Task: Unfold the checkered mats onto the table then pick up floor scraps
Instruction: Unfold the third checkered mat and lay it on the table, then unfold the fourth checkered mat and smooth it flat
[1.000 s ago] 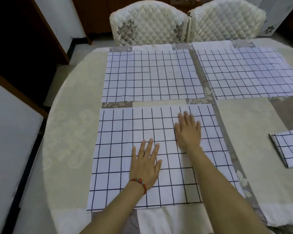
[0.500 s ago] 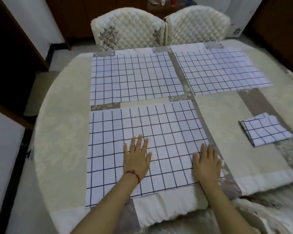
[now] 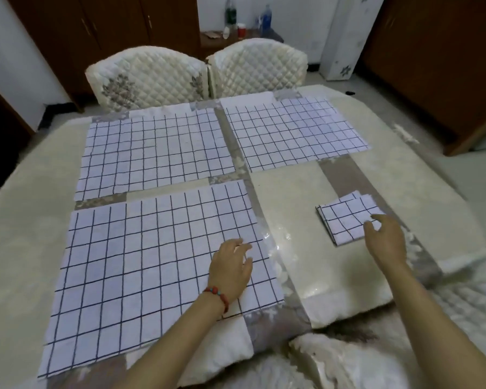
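Head cam is the only view, looking down over a round counter (image 3: 348, 293) with a cream cloth and grey-brown floral bands on it. No brand or readable writing anywhere; the bottles (image 3: 230, 12) on the dark cabinet at the back are too blurry to make out labels.

Three checkered mats are spread flat. The near mat (image 3: 141, 270) has big squares and sits at the left front of the counter, the far left mat (image 3: 152, 153) lies just beyond it with a thin strip of cloth showing between them, and the far right mat (image 3: 295, 130) sits beside that one across a grey band. A fourth one, the folded mat (image 3: 345, 220), is a small stacked square on the right side of the counter, well apart from the near mat.

Left hand (image 3: 232, 269), the one with a red bead bracelet (image 3: 218, 294) on the wrist, is over the near mat's right part, fingers loosely curled and partly open, not gripping anything. Can't tell if the palm is actually pressing on the cloth.

Right hand (image 3: 387, 240) is at the near right corner of the folded mat, open with fingers spread and curved, fingertips right at the fabric's edge. Looks like it's touching or just about, but no closed grip on it.

Two quilted white chairs (image 3: 197, 71) are pushed in at the far side.
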`<state>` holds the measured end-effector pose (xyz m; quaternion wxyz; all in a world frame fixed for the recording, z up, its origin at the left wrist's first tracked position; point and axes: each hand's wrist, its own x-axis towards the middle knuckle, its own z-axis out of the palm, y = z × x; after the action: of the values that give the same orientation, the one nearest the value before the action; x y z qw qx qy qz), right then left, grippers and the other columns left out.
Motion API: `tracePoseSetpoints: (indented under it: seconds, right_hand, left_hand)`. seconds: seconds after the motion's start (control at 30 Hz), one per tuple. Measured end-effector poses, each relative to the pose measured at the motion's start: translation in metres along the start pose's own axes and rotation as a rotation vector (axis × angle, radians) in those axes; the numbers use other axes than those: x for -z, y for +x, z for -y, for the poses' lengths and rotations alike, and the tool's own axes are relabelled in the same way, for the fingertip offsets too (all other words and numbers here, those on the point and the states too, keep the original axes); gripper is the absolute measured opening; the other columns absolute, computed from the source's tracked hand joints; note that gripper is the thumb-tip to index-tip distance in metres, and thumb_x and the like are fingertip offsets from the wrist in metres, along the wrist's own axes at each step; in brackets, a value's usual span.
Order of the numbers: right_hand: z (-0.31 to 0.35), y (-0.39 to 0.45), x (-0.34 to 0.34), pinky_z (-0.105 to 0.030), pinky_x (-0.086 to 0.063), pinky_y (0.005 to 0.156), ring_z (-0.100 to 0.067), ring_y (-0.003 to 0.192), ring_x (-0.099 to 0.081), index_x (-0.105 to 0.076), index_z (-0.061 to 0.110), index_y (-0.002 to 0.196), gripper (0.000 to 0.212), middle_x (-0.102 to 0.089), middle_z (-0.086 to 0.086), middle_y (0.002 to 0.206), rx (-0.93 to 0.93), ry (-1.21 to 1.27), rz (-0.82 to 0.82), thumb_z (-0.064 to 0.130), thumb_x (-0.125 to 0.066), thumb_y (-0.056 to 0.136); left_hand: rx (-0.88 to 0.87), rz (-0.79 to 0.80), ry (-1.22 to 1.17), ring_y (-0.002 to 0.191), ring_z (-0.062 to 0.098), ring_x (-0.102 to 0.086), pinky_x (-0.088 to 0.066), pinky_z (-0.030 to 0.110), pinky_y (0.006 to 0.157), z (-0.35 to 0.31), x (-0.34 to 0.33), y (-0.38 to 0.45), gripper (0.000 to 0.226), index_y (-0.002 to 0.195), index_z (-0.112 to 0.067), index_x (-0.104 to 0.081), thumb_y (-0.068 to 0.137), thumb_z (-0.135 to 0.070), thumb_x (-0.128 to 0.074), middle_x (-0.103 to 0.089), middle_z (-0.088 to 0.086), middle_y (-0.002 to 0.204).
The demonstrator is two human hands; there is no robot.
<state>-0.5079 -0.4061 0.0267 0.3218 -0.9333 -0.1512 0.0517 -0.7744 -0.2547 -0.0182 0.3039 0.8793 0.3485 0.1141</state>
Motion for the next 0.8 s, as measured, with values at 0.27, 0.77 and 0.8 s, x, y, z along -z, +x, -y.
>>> tracePoseSetpoints:
  seconds: [0.27,0.77,0.8]
  right_hand:
    - [-0.063,0.087,0.012,-0.043,-0.041,0.095,-0.041,0.112,-0.051,-0.053,0.002,0.123,0.037,-0.054,-0.028,0.123,-0.018,-0.069,0.197,0.018,-0.050,0.089]
    - [-0.066,0.090,-0.005,-0.027,-0.042,0.076,-0.031,0.096,-0.063,-0.070,0.006,0.095,0.022,-0.070,-0.019,0.100,-0.241,0.293,0.200,0.011,-0.069,0.074]
    - [-0.062,0.088,-0.001,-0.026,-0.041,0.073,-0.030,0.091,-0.063,-0.071,0.007,0.090,0.017,-0.070,-0.017,0.096,-0.218,0.299,0.198,0.012,-0.069,0.074]
  left_hand:
    - [0.356,0.086,-0.283,0.111,0.019,-0.054,-0.040,0.025,0.092,-0.123,-0.092,0.054,0.033,0.121,-0.016,-0.055,0.090,-0.027,-0.049,-0.056,0.006,0.124]
    - [0.738,-0.062,-0.513,0.108,0.028,-0.058,-0.042,0.024,0.086,-0.159,-0.131,0.104,0.023,0.101,-0.006,-0.068,0.080,-0.012,-0.058,-0.067,0.012,0.112]
    - [0.749,-0.066,-0.545,0.103,0.028,-0.060,-0.041,0.022,0.081,-0.157,-0.128,0.103,0.019,0.094,-0.007,-0.071,0.078,-0.011,-0.061,-0.070,0.011,0.105]
